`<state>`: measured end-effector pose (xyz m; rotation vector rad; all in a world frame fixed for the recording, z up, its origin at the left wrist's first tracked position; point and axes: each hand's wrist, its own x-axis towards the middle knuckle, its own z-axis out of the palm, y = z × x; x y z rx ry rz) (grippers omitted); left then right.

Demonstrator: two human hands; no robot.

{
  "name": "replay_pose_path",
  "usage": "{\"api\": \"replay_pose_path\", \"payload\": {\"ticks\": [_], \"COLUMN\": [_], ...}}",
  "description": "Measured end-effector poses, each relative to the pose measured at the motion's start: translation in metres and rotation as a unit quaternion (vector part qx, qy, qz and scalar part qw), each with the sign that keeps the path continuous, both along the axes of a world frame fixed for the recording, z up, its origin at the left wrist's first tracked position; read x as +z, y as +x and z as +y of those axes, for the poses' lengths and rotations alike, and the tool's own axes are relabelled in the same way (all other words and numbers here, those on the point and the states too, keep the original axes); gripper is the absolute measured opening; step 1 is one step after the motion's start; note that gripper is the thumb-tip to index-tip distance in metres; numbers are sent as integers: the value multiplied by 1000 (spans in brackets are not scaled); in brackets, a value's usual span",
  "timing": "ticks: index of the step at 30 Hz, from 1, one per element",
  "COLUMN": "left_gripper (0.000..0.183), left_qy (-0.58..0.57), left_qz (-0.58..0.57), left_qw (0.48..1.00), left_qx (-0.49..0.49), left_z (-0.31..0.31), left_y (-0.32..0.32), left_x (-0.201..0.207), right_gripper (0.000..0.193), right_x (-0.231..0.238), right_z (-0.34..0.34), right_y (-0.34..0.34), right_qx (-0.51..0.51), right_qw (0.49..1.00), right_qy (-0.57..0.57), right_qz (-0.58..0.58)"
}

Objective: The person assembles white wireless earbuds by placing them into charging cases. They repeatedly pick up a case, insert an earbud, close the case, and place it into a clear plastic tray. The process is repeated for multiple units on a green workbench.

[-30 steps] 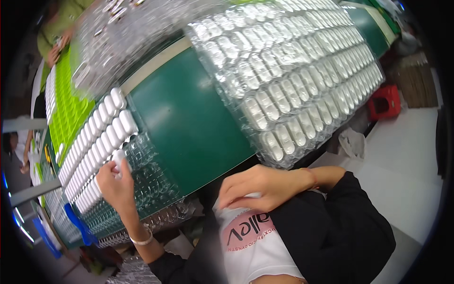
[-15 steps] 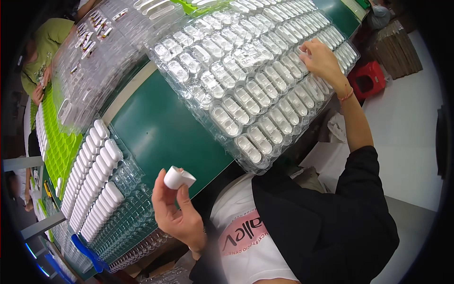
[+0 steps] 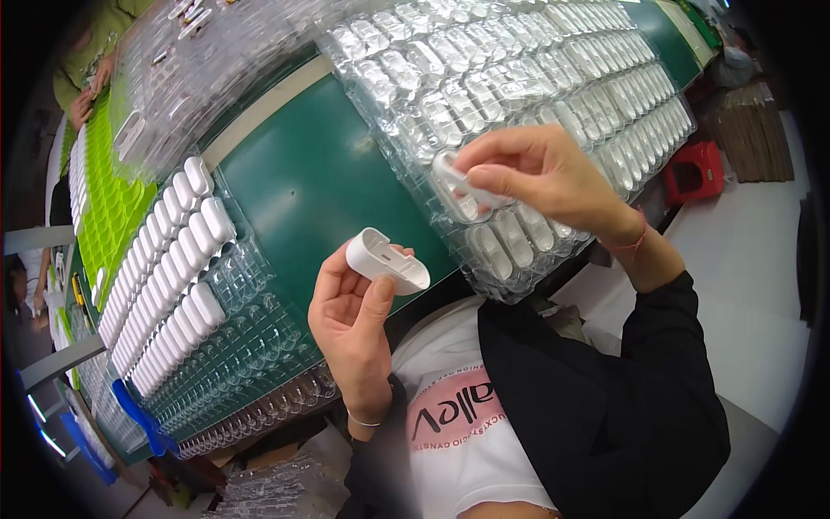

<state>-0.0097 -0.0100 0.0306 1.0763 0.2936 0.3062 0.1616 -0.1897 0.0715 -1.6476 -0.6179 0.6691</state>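
Observation:
My left hand (image 3: 350, 320) grips a white hollow plastic shell (image 3: 405, 275), oval with a cut-out rim, its open side showing. To its upper right, my right hand (image 3: 549, 177) pinches a white rounded plastic piece (image 3: 448, 169) between thumb and fingers; the hand hides part of it. The two pieces are apart. Beneath my right hand lies a stack of clear blister trays (image 3: 393, 147), filled with rows of white oval shells whose inner sides face up. On the left, another clear blister tray (image 3: 251, 303) bears rows of smooth white closed-looking oval pieces.
A green tabletop (image 3: 303, 173) lies between the trays. At the far left are a bright green moulded tray (image 3: 117, 182) and a co-worker's hands (image 3: 86, 99). More clear trays (image 3: 233, 65) stand at the back. A red stool (image 3: 694, 171) and stacked cardboard (image 3: 756, 134) are at right.
My right hand has come from the far side of the right tray toward my left hand, now with a white piece in it. My left hand has risen slightly and turned its shell.

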Motion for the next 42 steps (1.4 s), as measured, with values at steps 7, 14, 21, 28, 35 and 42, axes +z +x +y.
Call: {"api": "replay_pose_path", "payload": {"ticks": [7, 14, 21, 28, 35, 42], "left_gripper": [42, 40, 40, 41, 45, 38], "left_qy": [-92, -22, -46, -48, 41, -72], "left_qz": [-3, -16, -9, -21, -49, -27], "left_qw": [996, 998, 999, 998, 996, 996], "left_qx": [14, 52, 23, 29, 68, 38], "left_z": [1, -4, -3, -5, -8, -7], "left_y": [-1, 2, -1, 1, -4, -3], "left_x": [-1, -3, -10, -13, -7, -12], "right_gripper": [22, 21, 21, 21, 31, 30], "right_x": [-3, -10, -14, -14, -10, -19], "right_z": [30, 35, 36, 36, 31, 33], "right_y": [-26, -30, -32, -33, -38, -34], "right_qx": [56, 37, 43, 40, 67, 63], "right_qw": [995, 986, 976, 973, 991, 952], "right_qy": [36, 38, 42, 41, 49, 54], "right_qz": [-80, -161, -210, -224, -109, -294]}}
